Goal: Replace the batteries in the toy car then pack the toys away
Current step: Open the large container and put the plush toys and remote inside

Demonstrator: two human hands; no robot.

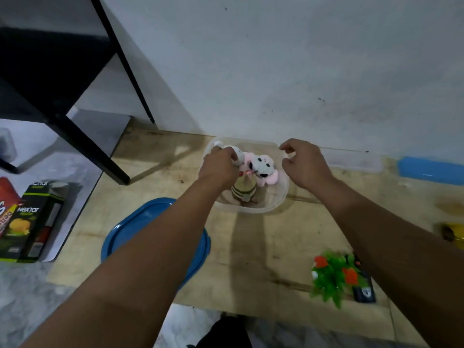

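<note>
A clear plastic container stands on a tan board by the wall. Inside lie a pink and white plush toy, a striped beige plush and a white spotted plush. My left hand reaches into the container and grips the white spotted plush with curled fingers. My right hand hovers over the container's right rim, fingers loosely curled, holding nothing. The container's blue lid lies on the board to the left, partly hidden by my left forearm. No toy car shows.
A black table leg slants at the left. Snack boxes lie at the far left. A small green plastic plant with red flowers sits at the right front beside a dark card. Another blue lid lies by the wall, right.
</note>
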